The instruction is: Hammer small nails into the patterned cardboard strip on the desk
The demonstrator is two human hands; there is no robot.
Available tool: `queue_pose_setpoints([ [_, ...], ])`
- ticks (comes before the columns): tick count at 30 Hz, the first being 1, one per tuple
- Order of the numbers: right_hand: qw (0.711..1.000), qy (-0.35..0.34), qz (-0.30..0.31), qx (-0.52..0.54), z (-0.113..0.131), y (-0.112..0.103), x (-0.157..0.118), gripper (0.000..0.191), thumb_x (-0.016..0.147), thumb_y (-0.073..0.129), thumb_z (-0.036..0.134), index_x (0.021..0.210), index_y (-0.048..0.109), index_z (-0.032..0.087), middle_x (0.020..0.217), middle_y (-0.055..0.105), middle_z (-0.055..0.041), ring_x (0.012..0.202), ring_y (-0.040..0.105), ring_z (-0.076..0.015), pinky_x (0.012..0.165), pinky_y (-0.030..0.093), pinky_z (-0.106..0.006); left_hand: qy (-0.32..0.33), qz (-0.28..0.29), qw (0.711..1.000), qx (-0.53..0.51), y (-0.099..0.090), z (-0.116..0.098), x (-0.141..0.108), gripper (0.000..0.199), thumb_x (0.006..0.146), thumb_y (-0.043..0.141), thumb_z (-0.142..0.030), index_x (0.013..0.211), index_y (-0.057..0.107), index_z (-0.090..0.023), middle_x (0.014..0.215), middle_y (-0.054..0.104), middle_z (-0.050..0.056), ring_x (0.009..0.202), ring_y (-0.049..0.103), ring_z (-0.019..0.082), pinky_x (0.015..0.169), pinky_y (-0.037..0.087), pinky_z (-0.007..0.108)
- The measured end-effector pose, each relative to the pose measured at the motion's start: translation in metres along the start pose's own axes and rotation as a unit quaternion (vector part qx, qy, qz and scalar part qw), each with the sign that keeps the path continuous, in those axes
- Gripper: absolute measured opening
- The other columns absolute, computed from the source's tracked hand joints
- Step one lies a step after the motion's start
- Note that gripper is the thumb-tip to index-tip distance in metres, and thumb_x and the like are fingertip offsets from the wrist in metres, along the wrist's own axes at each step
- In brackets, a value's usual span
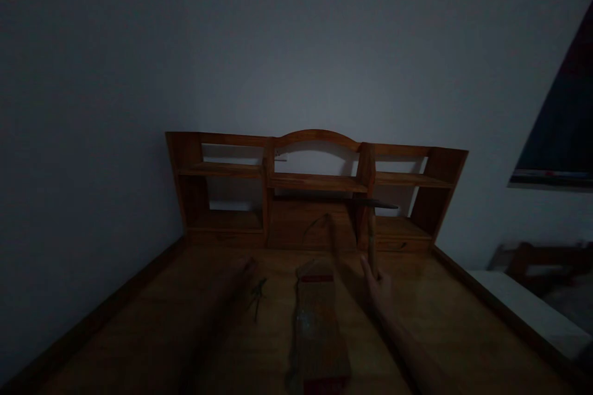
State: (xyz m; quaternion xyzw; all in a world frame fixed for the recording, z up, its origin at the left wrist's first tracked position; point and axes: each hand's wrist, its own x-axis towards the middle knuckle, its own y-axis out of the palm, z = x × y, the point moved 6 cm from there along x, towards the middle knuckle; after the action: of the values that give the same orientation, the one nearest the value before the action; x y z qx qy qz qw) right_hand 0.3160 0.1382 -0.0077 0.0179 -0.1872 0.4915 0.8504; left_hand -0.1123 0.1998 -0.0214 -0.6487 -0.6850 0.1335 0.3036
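My right hand (380,289) is closed around the wooden handle of a hammer (371,237), which stands upright with its dark, slim head at the top. My left hand (239,268) hovers at the left over the desk, dark and smeared by motion, so its fingers cannot be made out. Just to its right lies a small heap of thin dark pieces that look like nails (258,293). Between my hands a long wooden block (319,324) with red bands near both ends lies lengthwise on the desktop (278,321).
Along the back of the desk stands a wooden shelf unit (317,184) with an arched middle, against a pale wall (296,43). Raised wooden edges run down both sides. At the right are a white surface (523,305) and a dark window (565,117). The light is dim.
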Motion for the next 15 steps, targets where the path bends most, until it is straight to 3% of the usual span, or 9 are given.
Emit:
queue_pose_setpoints([
  [4,1.0,0.015,0.006,0.009,-0.006,0.001,0.001,0.05,0.073,0.058,0.064,0.056,0.044,0.019,0.051,0.029,0.0049,0.049,0.029,-0.0099,0.043,0.023,-0.024,0.092,0.024,0.993,0.073,0.024,-0.04,0.011,0.017,0.078,0.058,-0.03,0.079,0.07,-0.017,0.086,0.07,0.007,0.082,0.062,0.019,0.079,0.044,0.028],
  [8,1.0,0.003,0.008,0.016,-0.008,0.004,0.003,0.051,0.072,0.058,0.064,0.056,0.044,0.019,0.051,0.03,0.005,0.048,0.029,-0.0095,0.043,0.023,-0.024,0.147,0.115,0.981,0.049,0.082,-0.083,0.011,0.019,0.076,0.061,-0.031,0.083,0.071,-0.016,0.085,0.07,0.005,0.078,0.063,0.017,0.072,0.046,0.025],
  [12,1.0,-0.014,0.014,0.017,-0.009,0.005,0.004,0.05,0.074,0.058,0.063,0.056,0.044,0.018,0.052,0.031,0.0048,0.049,0.03,-0.0094,0.044,0.024,-0.024,0.123,0.177,0.975,-0.042,0.133,-0.089,0.003,0.028,0.077,0.063,-0.038,0.086,0.072,-0.013,0.083,0.072,0.007,0.077,0.065,0.018,0.069,0.047,0.026],
  [15,0.999,-0.034,0.024,0.006,-0.008,0.007,0.004,0.051,0.074,0.057,0.064,0.057,0.048,0.017,0.053,0.034,0.0041,0.05,0.032,-0.0097,0.045,0.025,-0.023,0.121,0.184,0.972,-0.077,0.144,-0.083,-0.002,0.031,0.076,0.066,-0.043,0.088,0.074,-0.015,0.088,0.073,0.007,0.082,0.065,0.02,0.073,0.048,0.028],
])
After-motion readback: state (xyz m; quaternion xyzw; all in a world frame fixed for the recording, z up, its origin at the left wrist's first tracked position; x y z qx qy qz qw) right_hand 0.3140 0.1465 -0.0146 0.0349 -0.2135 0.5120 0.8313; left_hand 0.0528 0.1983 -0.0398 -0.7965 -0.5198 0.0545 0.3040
